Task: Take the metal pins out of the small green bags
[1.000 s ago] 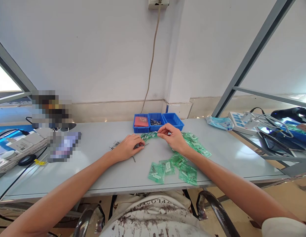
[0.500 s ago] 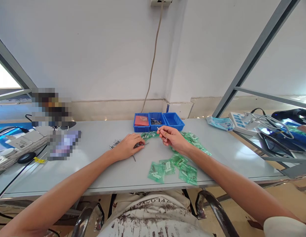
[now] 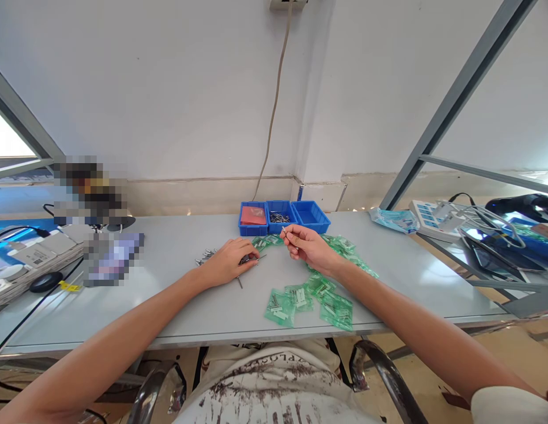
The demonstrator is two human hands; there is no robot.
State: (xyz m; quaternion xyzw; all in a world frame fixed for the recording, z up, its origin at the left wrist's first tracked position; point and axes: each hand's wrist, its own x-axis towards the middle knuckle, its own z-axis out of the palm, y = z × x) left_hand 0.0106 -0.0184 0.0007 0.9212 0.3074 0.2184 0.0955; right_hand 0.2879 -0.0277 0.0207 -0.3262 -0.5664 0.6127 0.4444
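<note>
My left hand (image 3: pixel 229 261) rests on the table with its fingers curled over something dark, mostly hidden beneath them. Thin metal pins poke out from under it, one pin (image 3: pixel 240 282) toward me and another past the fingertips. Left of the wrist lie several loose metal screws (image 3: pixel 206 257), partly covered by the hand. My right hand (image 3: pixel 305 244) is raised over the table in front of the blue bins, thumb and fingers pinching a small metal screw (image 3: pixel 283 230). Green bags (image 3: pixel 280 307) holding small metal parts and white labels lie below and around the right forearm.
Three blue bins stand by the wall: the left bin (image 3: pixel 241 227) holds red packets, the middle bin (image 3: pixel 280 228) metal parts, the right bin (image 3: pixel 315 219) shows a bare bottom. A blue-white packet (image 3: pixel 395 220) and power strip (image 3: pixel 432 221) sit right. Cables and boxes (image 3: pixel 39 256) crowd the left.
Almost nothing differs. The fingers of my right hand have shifted slightly around the small metal screw; my left hand stays in place.
</note>
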